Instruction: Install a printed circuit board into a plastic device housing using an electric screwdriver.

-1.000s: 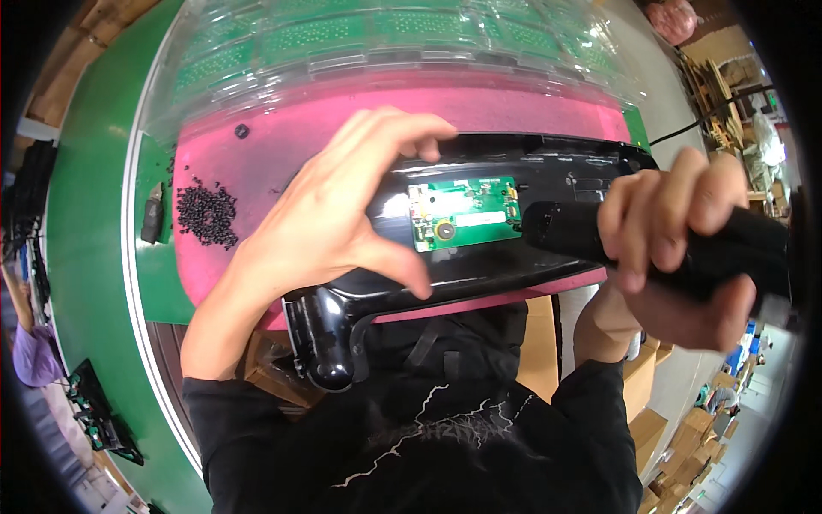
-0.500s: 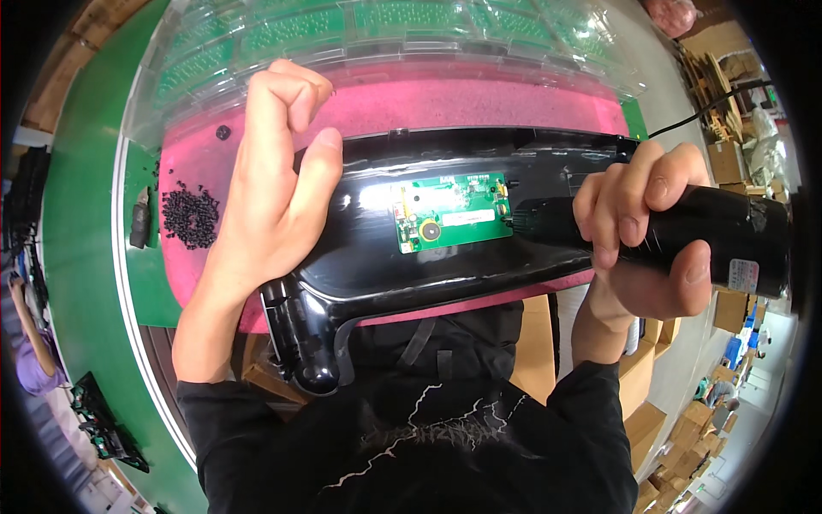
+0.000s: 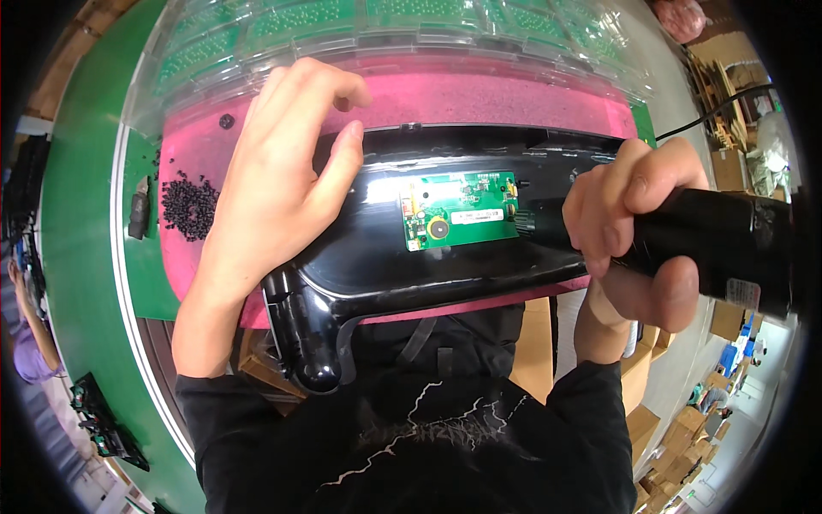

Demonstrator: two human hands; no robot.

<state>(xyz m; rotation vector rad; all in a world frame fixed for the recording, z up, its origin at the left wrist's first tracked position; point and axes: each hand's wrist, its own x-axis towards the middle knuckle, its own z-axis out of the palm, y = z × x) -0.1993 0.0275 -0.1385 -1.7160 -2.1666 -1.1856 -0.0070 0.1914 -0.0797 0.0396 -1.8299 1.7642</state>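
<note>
A glossy black plastic housing (image 3: pixel 411 287) lies across the pink mat, its handle-like end toward me at the lower left. Inside it sits a green circuit board (image 3: pixel 467 210) with a pale label and a round, gold-rimmed part. My left hand (image 3: pixel 291 163) is over the housing's left end, thumb and forefinger apart with nothing between them; its other fingers are partly hidden. Gripped in my right hand (image 3: pixel 634 210) is a thick black electric screwdriver (image 3: pixel 736 244), pointing left. Its narrow end comes close to the board's right edge; whether it touches a screw cannot be made out.
Small black screws (image 3: pixel 190 210) lie heaped on the pink mat (image 3: pixel 505 98) at the left. Clear plastic trays (image 3: pixel 411 43) holding green boards line the far side. A dark stubby object (image 3: pixel 139 210) lies on the green table. Cardboard boxes (image 3: pixel 685 445) stand at the right.
My left hand has shifted slightly right, its forefinger and thumb reaching further over the housing. The board and housing have slid a little right. The screwdriver's rear has dipped toward me.
</note>
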